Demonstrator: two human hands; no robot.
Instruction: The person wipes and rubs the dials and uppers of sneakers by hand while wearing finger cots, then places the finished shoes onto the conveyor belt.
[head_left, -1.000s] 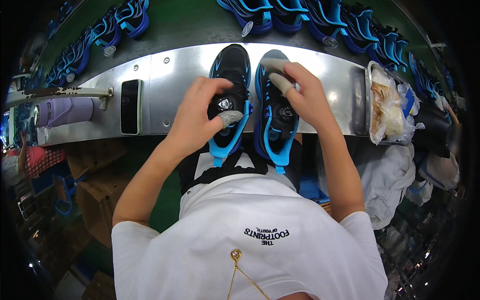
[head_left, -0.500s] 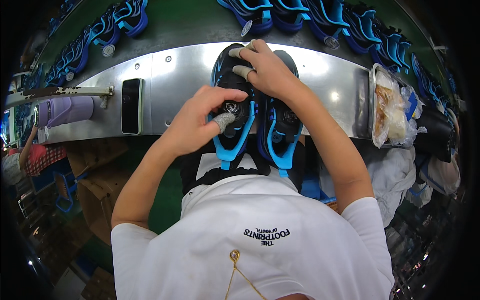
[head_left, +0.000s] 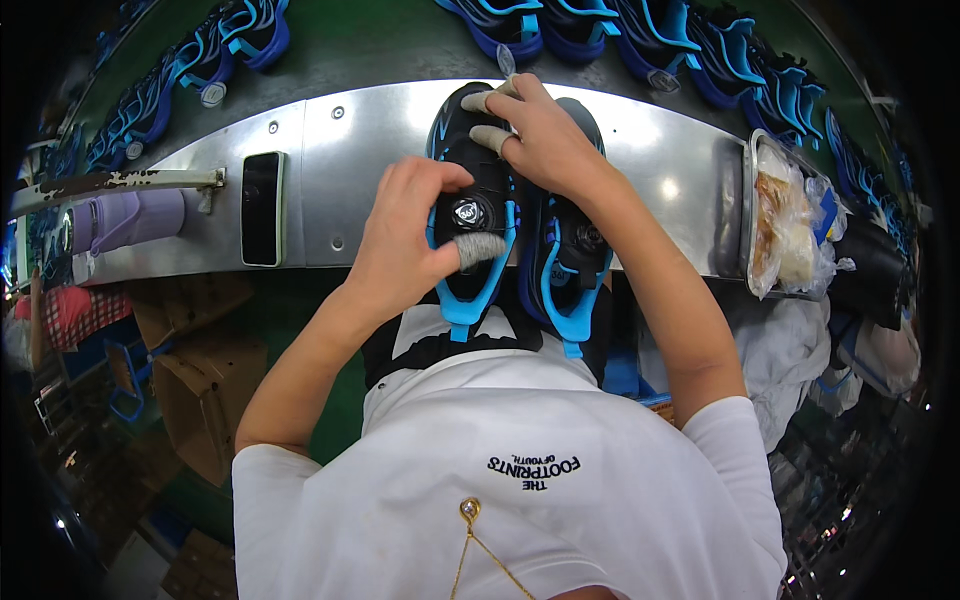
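Fingers (head_left: 445,178) of the person's left hand (head_left: 395,245) stand part-open from where I'm watching, the forefinger bent on the far side of a round dial (head_left: 467,213) and the grey-wrapped thumb (head_left: 480,250) on its near side; whether either presses it, I can't tell. That dial sits on the tongue of the left black-and-blue sneaker (head_left: 460,155), which points toe-away on the metal counter (head_left: 650,170), its heel reaching past the near edge toward the lap. Over its forefoot comes the right hand (head_left: 548,138), thumb and fingers parted, the pale-capped tips lying along the upper, with no separate thing visibly held. Its mate, the right sneaker (head_left: 568,258), lies just beside it, partly under the right wrist. I'd judge the step in hand to be fingering the left sneaker's dial and upper. Turning that dial would call for thumb and forefinger closing evenly around it, with the right fingertips steadying the forefoot.
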